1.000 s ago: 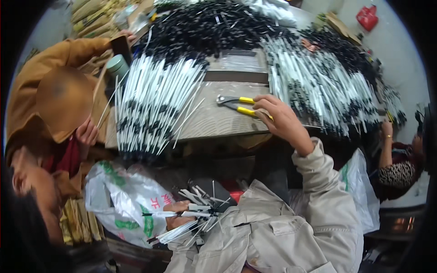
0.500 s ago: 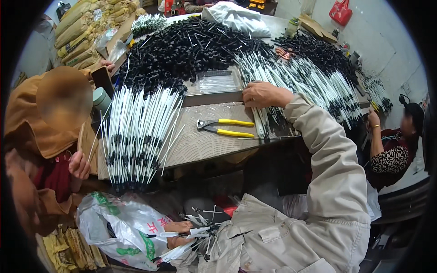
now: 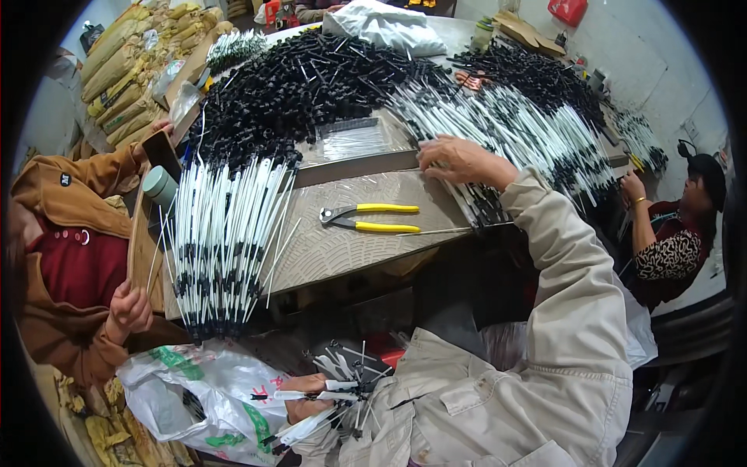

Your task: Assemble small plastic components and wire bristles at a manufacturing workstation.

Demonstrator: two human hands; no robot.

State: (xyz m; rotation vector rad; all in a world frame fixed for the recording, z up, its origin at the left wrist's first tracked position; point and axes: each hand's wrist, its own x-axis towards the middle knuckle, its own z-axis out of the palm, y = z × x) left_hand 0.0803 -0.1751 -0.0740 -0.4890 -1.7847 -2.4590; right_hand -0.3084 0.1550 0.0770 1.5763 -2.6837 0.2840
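Down by my lap, my left hand is closed around a bunch of slim white strips with black ends, which fan out in several directions. My right hand reaches over the table to the near left edge of a wide pile of similar white strips. Its fingers are loosely bent and apart over the strips; I see nothing gripped in them. Pliers with yellow handles lie on the table left of this hand, jaws pointing left.
A heap of black plastic parts covers the far table. Another stack of white strips overhangs the front left edge. A shallow tray holds thin clear sticks. Co-workers sit left and right. A white plastic bag lies beside my lap.
The view has shifted slightly, moving the table contents left in the picture. My right hand has loosened and its fingers have spread over the strips. My left hand keeps its bunch.
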